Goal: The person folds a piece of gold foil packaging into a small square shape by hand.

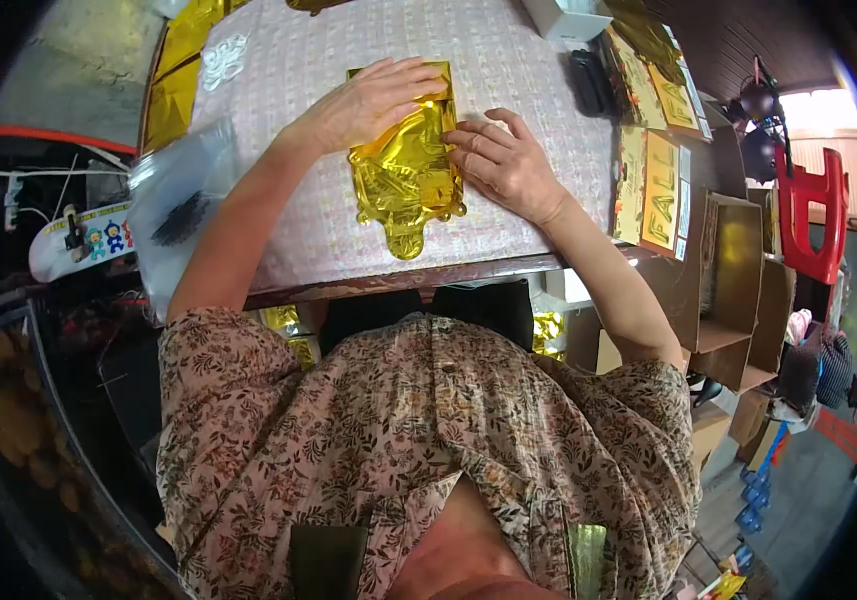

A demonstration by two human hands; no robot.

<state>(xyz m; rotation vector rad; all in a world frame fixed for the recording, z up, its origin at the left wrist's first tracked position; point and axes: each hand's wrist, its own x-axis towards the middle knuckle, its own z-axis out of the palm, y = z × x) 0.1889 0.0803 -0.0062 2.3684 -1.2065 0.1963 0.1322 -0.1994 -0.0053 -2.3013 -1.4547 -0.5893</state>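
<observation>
A shiny gold foil balloon (388,185), folded into a narrow strip, lies flat on the table in front of me. Its rounded tab points toward my body. My left hand (363,105) lies palm down across the far end of the foil, fingers stretched out. At the right edge of the foil, my right hand (508,165) touches it with spread, slightly bent fingertips. One finger of that hand is lifted off, and its thumb is partly hidden.
A patterned cloth (298,215) covers the table (388,288). Clear plastic bags (188,185) lie at the left edge, with white rings (224,62) beyond. On the right are a black tray (590,85), boxes marked FALL (660,195), a white box (566,18) and open cardboard boxes (733,270).
</observation>
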